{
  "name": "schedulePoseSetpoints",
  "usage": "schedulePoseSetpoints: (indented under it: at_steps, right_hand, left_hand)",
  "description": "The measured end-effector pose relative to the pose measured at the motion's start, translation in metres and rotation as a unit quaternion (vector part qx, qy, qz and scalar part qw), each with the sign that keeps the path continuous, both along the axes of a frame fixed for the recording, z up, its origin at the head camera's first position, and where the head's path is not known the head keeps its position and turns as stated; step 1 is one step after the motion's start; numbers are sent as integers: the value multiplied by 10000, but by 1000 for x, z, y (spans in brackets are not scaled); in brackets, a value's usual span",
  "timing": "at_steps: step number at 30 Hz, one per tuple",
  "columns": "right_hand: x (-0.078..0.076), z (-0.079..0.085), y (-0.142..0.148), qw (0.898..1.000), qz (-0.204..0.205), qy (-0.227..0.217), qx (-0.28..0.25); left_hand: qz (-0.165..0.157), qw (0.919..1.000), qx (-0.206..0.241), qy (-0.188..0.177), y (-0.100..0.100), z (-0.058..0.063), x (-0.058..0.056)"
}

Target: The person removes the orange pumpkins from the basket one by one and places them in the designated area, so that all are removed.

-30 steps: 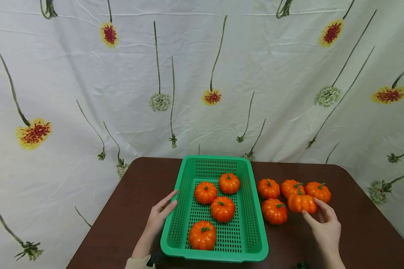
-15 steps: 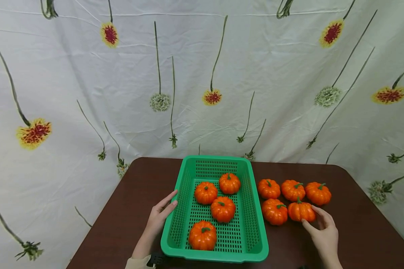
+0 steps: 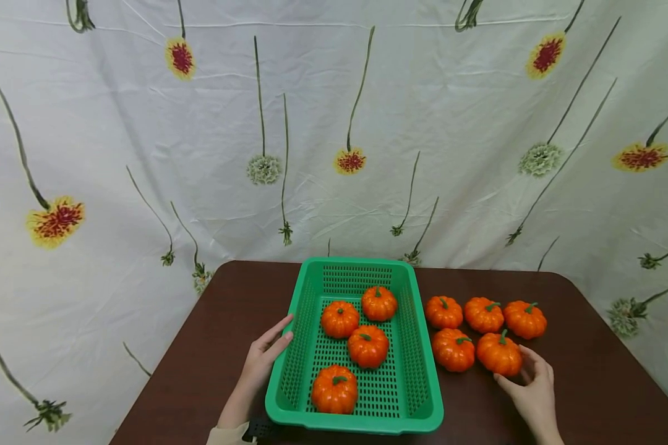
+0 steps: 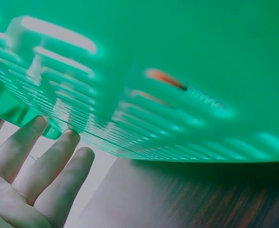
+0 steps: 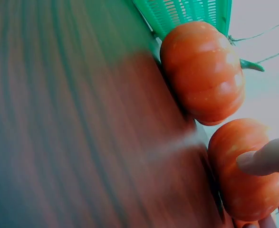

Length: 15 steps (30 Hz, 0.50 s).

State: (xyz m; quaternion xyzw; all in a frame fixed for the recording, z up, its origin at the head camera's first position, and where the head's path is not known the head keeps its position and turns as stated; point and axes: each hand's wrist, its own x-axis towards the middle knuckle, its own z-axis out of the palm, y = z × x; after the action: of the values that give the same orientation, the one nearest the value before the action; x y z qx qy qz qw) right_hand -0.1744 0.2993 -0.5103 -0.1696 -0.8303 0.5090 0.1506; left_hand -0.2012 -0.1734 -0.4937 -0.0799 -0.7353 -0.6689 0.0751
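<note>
My right hand (image 3: pixel 534 388) is at the front right of a group of orange pumpkins. It holds the nearest pumpkin (image 3: pixel 500 354) between thumb and fingers. In the right wrist view the thumb (image 5: pixel 260 159) lies against that pumpkin's side, and some fingers show low at the edge. Another pumpkin (image 5: pixel 203 71) is beside it, with a green stem. My left hand (image 3: pixel 260 358) touches the left side of the green plastic basket (image 3: pixel 423 371). Its fingers (image 4: pixel 53 164) look straight along the slotted wall in the left wrist view. Several pumpkins (image 3: pixel 368 346) lie inside the basket.
More pumpkins stand on the dark brown table (image 3: pixel 595 377) right of the basket, such as the back right one (image 3: pixel 526 319). A white cloth (image 3: pixel 334 204) printed with flowers hangs behind the table's far edge.
The pumpkin in my right hand has come down from in front of the back row onto the table. It has since shifted slightly nearer, its stem leaning right. My left hand has stayed put.
</note>
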Motion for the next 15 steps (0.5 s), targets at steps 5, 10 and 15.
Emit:
schedulePoseSetpoints:
  at_steps: [5,10,15]
  right_hand:
    - [-3,-2,-3,9999,-71,72,-121]
    - [-6,1,-1,9998,-53,-28,-166]
    - [-8,9,2,9996,12,-198,-183]
  left_hand:
    - [-28,10000,17,48,0,0,0]
    - [-21,10000,-7,75,0,-1,0]
    - [11,10000,-13,21,0,-1,0]
